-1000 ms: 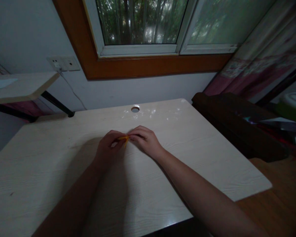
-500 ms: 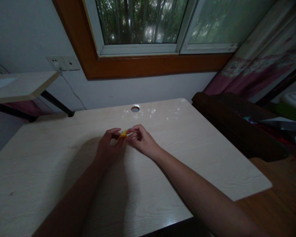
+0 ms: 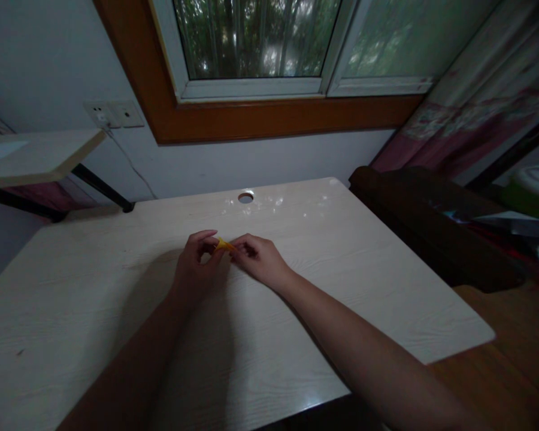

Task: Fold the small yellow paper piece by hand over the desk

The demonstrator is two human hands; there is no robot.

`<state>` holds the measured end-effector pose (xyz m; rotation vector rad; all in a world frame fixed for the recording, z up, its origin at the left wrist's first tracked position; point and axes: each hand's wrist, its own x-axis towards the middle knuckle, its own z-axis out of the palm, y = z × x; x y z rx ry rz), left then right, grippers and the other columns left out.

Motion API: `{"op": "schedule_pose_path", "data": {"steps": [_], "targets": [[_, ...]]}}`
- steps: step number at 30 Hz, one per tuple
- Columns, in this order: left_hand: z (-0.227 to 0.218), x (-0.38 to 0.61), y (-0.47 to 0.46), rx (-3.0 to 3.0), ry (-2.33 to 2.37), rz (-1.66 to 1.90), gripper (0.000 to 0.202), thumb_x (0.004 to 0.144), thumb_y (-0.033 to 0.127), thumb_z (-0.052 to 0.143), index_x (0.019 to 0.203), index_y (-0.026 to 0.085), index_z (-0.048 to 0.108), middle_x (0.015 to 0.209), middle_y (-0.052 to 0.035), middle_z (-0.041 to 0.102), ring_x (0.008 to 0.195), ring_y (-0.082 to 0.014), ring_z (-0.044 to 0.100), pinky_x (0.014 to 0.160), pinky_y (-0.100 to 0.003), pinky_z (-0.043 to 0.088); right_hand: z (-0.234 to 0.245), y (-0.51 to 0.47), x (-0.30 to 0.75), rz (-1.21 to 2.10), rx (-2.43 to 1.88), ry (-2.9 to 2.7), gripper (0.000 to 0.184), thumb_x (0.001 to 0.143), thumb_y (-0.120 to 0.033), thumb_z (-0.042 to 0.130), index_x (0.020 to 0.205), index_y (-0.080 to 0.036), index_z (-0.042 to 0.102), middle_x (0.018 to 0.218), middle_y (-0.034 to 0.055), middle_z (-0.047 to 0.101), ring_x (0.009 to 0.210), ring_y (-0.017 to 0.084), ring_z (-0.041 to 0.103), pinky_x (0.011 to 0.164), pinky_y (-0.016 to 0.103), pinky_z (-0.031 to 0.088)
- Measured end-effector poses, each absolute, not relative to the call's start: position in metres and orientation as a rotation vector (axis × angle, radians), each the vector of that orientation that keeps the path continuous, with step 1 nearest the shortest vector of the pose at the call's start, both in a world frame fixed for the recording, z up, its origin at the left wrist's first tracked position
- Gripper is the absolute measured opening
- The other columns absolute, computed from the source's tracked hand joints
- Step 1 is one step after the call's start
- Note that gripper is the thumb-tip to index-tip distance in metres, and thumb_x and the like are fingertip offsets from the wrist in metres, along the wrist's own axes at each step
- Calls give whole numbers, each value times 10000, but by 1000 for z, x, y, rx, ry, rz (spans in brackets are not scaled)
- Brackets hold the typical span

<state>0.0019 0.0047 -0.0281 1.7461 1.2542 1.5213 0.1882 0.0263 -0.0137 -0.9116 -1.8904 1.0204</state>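
Note:
A small yellow piece (image 3: 224,244), thin and folded like paper, is held between my two hands over the pale wood-grain table (image 3: 323,287). My left hand (image 3: 198,256) pinches its left end between thumb and fingers. From the other side, my right hand (image 3: 255,254) closes thumb and fingertips on its right end. Fingers cover part of the piece, so its full shape is hidden.
Behind the hands is a round cable hole (image 3: 245,198) in the table. A raised shelf (image 3: 40,158) on black legs stands at the left. Beyond the right edge sits dark brown furniture (image 3: 422,221). A window (image 3: 256,42) is above the table.
My right fingers have closed onto the yellow piece, which has gone from a standing peak to a flatter, stretched shape. The left hand has barely moved.

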Motion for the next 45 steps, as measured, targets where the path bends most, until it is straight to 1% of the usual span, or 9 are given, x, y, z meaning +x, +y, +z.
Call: {"op": "schedule_pose_path", "data": {"steps": [5,10,14,20,29,36,40,42,45], "targets": [[-28,2,4,1756,1293,1515,394,817,256,690,1178,224,536,927,-23,625,825,-143,654,796,-306,544,-9,25,188,819,-952,-2002,161,877,-222,593,1005,-186,685,835,36,689,721,125,613,660,231,454],[-27,3,4,1857,1375,1530,380,807,242,696,1158,225,553,957,-32,645,852,-159,650,816,-333,535,-9,25,188,764,-965,-2048,144,868,-208,599,977,-182,689,821,36,693,717,132,614,665,236,447],[-25,1,3,1970,1450,1474,339,819,234,674,1146,235,582,963,-31,655,852,-162,640,801,-328,526,-10,25,188,749,-967,-2062,130,863,-193,595,953,-175,688,783,26,678,689,127,598,652,233,436],[-19,-1,4,2231,1415,1359,126,848,206,621,965,232,662,898,-27,652,837,-171,605,789,-329,508,-12,26,188,711,-970,-2055,134,867,-201,595,958,-182,692,769,19,668,677,124,582,634,230,419],[-15,4,3,2168,1451,1371,82,852,236,625,916,215,671,875,-30,654,801,-168,622,746,-313,519,-11,26,188,693,-988,-2031,107,872,-213,594,916,-181,686,786,29,684,686,129,596,634,232,427],[-10,5,1,2181,1400,1461,109,854,263,650,951,229,687,927,-45,625,879,-173,613,797,-316,535,-11,26,189,685,-986,-1999,104,880,-219,593,922,-189,684,801,31,695,710,137,617,651,238,445],[-7,1,-2,2122,1391,1429,188,936,267,525,990,237,703,993,-53,623,956,-177,602,884,-340,507,-10,27,190,686,-961,-1993,112,894,-230,590,933,-194,688,834,36,703,747,143,629,676,244,456],[-8,-2,0,2093,1428,1478,187,935,280,528,955,237,708,1007,-51,614,983,-181,594,907,-351,494,-8,28,190,691,-923,-1999,132,916,-241,569,947,-195,689,857,38,706,786,145,635,708,248,461],[-12,-5,4,2067,1422,1530,109,896,287,596,890,231,689,1028,-46,622,1002,-188,596,935,-373,482,-7,29,189,699,-879,-1998,160,944,-239,532,961,-202,687,872,35,703,830,145,635,767,255,464]]}}
